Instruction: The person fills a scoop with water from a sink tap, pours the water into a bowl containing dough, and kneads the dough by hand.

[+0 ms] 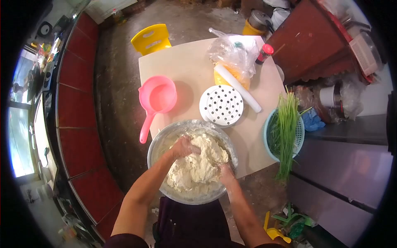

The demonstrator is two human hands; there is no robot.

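A large metal bowl [154,156] at the near edge of the table holds a shaggy, pale lump of dough [202,163], with flour smeared on the bowl's wall. My left hand [184,147] is closed on the upper left of the dough, its fingers pressed into it. At the dough's right side, near the bowl's rim, my right hand [226,173] grips its edge, and its fingertips are mostly hidden. Both hands are dusted with flour.
On the table [186,58] are a pink dipper [158,94], a white perforated disc [221,105], a white roll [237,88], plastic bags [231,49] and a red-lidded jar [264,53]. A blue basket [268,144] of long greens stands right. A yellow chair [151,38] is behind.
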